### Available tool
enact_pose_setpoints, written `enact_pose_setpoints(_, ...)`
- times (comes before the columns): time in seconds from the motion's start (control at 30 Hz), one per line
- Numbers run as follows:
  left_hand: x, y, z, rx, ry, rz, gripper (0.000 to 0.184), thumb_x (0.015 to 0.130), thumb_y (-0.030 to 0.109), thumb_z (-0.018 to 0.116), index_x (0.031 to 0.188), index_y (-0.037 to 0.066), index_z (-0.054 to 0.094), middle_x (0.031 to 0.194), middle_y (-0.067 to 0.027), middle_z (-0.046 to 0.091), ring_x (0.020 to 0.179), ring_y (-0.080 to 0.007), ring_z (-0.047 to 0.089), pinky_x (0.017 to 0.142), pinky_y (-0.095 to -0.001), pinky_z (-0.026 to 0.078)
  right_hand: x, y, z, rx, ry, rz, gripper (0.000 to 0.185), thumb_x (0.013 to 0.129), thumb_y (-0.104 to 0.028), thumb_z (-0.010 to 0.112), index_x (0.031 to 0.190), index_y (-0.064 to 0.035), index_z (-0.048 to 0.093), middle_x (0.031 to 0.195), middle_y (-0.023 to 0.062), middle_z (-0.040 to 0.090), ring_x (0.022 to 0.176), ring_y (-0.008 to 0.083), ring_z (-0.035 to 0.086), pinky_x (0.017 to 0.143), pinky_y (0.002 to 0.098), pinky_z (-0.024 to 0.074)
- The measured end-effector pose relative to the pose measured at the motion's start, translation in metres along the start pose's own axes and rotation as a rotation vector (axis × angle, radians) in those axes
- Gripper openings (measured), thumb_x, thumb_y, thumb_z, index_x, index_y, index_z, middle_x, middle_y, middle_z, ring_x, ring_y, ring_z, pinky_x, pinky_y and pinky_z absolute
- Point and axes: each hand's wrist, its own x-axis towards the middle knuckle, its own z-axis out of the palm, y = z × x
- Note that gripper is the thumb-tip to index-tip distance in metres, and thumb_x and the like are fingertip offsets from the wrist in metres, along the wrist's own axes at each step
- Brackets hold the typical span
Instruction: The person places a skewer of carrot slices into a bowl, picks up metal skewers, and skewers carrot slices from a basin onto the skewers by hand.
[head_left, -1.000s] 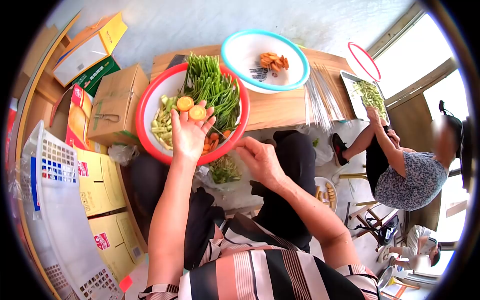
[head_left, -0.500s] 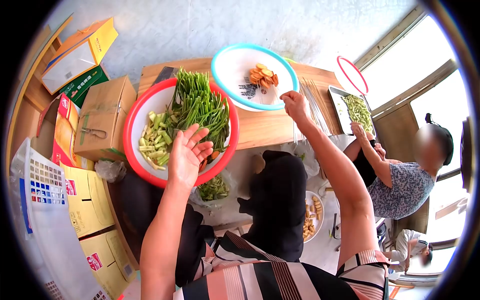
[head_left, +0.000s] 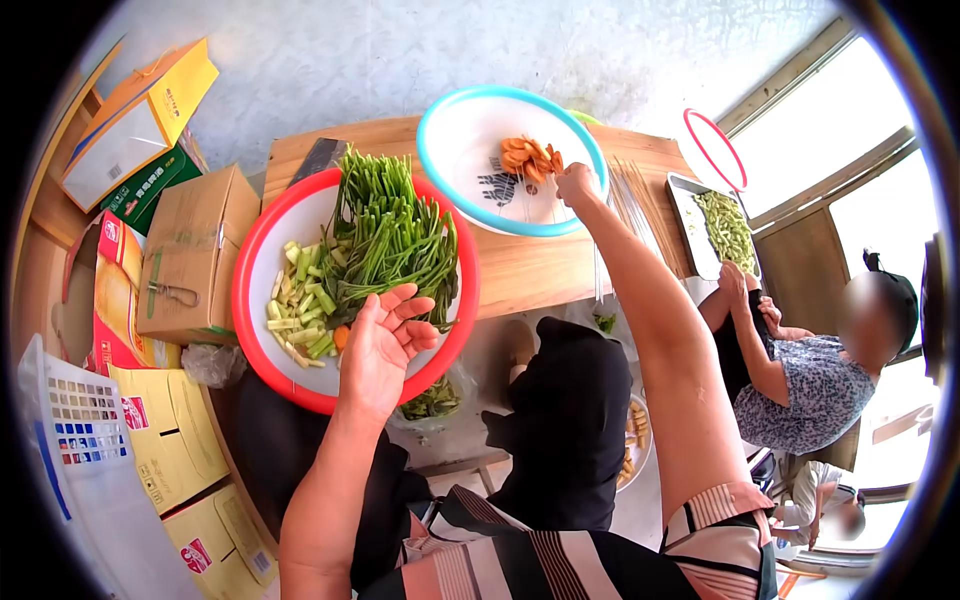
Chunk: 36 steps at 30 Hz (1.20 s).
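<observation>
Across the frame's upper middle we are facing a wooden table (head_left: 530, 275), a red-rimmed basin (head_left: 242, 285) at centre left, a blue-rimmed basin (head_left: 455, 160) above centre, and long-stemmed greens (head_left: 395, 225) in the first. Near the greens we are holding our left hand (head_left: 380, 345) palm up, fingers released. At the second basin's right rim we are clenching our right hand (head_left: 580, 186), on what we cannot tell, near carrot slices (head_left: 527, 157) inside.

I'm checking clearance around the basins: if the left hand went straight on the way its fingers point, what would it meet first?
Probably the leafy greens in the red-rimmed basin, though the left hand may pass above them.
</observation>
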Motion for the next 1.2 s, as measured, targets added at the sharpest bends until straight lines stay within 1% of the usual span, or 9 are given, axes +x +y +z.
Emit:
enact_pose_setpoints(0.17, -0.002, 0.001, -0.001, -0.017, -0.025, 0.008, 0.041, 0.099, 0.037, 0.039, 0.117, 0.003, 0.053, 0.105, -0.0127, 0.062, 0.082, -0.019, 0.062, 0.075, -0.0338, 0.053, -0.031, 0.006, -0.019, 0.008, -0.04, -0.049, 0.02, 0.08, -0.016, 0.06, 0.094, -0.0023, 0.061, 0.078, 0.0138, 0.067, 0.064, 0.0218, 0.064, 0.057, 0.0343, 0.0509)
enact_pose_setpoints(0.23, -0.004, 0.002, -0.002, -0.005, -0.024, 0.02, 0.041, 0.099, 0.036, 0.039, 0.117, 0.003, 0.053, 0.104, -0.0124, 0.063, 0.082, -0.019, 0.062, 0.075, -0.0337, 0.053, -0.077, -0.018, -0.062, -0.202, -0.01, -0.181, 0.026, 0.081, -0.019, 0.055, 0.103, -0.0063, 0.062, 0.106, 0.0174, 0.063, 0.101, 0.0337, 0.06, 0.084, 0.042, 0.0474)
enact_pose_setpoints(0.33, -0.006, 0.002, -0.006, 0.006, -0.027, 0.042, 0.04, 0.099, 0.036, 0.039, 0.117, 0.003, 0.054, 0.104, -0.012, 0.063, 0.081, -0.0192, 0.062, 0.074, -0.0335, 0.052, -0.104, -0.014, -0.075, 0.088, 0.048, -0.532, 0.03, 0.084, -0.023, 0.057, 0.108, -0.0055, 0.06, 0.104, 0.0171, 0.063, 0.093, 0.0279, 0.062, 0.078, 0.0398, 0.0487)
enact_pose_setpoints(0.43, -0.008, 0.005, -0.009, 0.014, -0.031, 0.074, 0.039, 0.099, 0.036, 0.04, 0.116, 0.004, 0.054, 0.103, -0.0109, 0.063, 0.081, -0.0193, 0.062, 0.074, -0.0334, 0.052, -0.224, -0.092, -0.148, 0.865, -0.63, -0.383, 0.054, 0.097, -0.047, 0.04, 0.12, -0.0012, 0.056, 0.104, 0.0103, 0.064, 0.084, 0.0151, 0.061, 0.067, 0.0251, 0.0487)
enact_pose_setpoints(0.57, 0.001, 0.0, -0.018, -0.069, 0.126, 0.008, 0.04, 0.097, 0.037, 0.042, 0.115, 0.003, 0.055, 0.101, -0.0101, 0.062, 0.08, -0.0188, 0.062, 0.075, -0.0328, 0.052, -0.367, -0.155, -0.202, 1.518, -1.527, -0.349, 0.097, 0.081, -0.079, 0.023, 0.137, -0.0011, 0.039, 0.126, 0.0175, 0.053, 0.111, 0.0256, 0.055, 0.085, 0.0382, 0.0479)
enact_pose_setpoints(0.67, -0.006, -0.002, -0.013, 0.062, 0.019, 0.079, 0.041, 0.097, 0.039, 0.043, 0.114, 0.004, 0.055, 0.1, -0.0093, 0.063, 0.08, -0.0186, 0.062, 0.074, -0.0332, 0.052, -0.454, -0.174, -0.221, 1.874, -1.928, -0.363, 0.083, 0.092, -0.065, 0.023, 0.129, 0.0064, 0.042, 0.119, 0.0173, 0.055, 0.108, 0.0308, 0.056, 0.093, 0.0444, 0.0435)
enact_pose_setpoints(0.87, 0.004, -0.007, -0.03, 0.051, 0.007, 0.071, 0.04, 0.097, 0.039, 0.043, 0.114, 0.005, 0.057, 0.101, -0.0097, 0.065, 0.082, -0.0212, 0.064, 0.075, -0.0356, 0.054, -0.494, -0.166, -0.244, 1.885, -2.259, -0.572, 0.093, 0.087, -0.068, 0.032, 0.135, 0.0111, 0.03, 0.131, 0.0222, 0.044, 0.119, 0.0298, 0.046, 0.099, 0.0399, 0.0363)
enact_pose_setpoints(1.07, 0.005, -0.009, -0.033, 0.039, -0.019, 0.07, 0.041, 0.097, 0.04, 0.043, 0.114, 0.006, 0.057, 0.101, -0.0106, 0.065, 0.083, -0.0217, 0.064, 0.076, -0.036, 0.054, -0.467, -0.125, -0.271, 1.749, -2.263, -0.722, 0.101, 0.085, -0.068, 0.04, 0.139, 0.0147, 0.021, 0.139, 0.0257, 0.037, 0.127, 0.0296, 0.039, 0.103, 0.0378, 0.0318)
enact_pose_setpoints(1.2, 0.007, -0.009, -0.031, 0.037, -0.015, 0.071, 0.041, 0.096, 0.04, 0.044, 0.114, 0.005, 0.055, 0.101, -0.0114, 0.064, 0.082, -0.0219, 0.064, 0.076, -0.0357, 0.053, -0.428, -0.113, -0.312, 1.319, -2.314, -0.425, 0.084, 0.089, -0.056, 0.048, 0.137, 0.0102, 0.029, 0.136, 0.026, 0.039, 0.127, 0.0313, 0.04, 0.103, 0.0441, 0.0328)
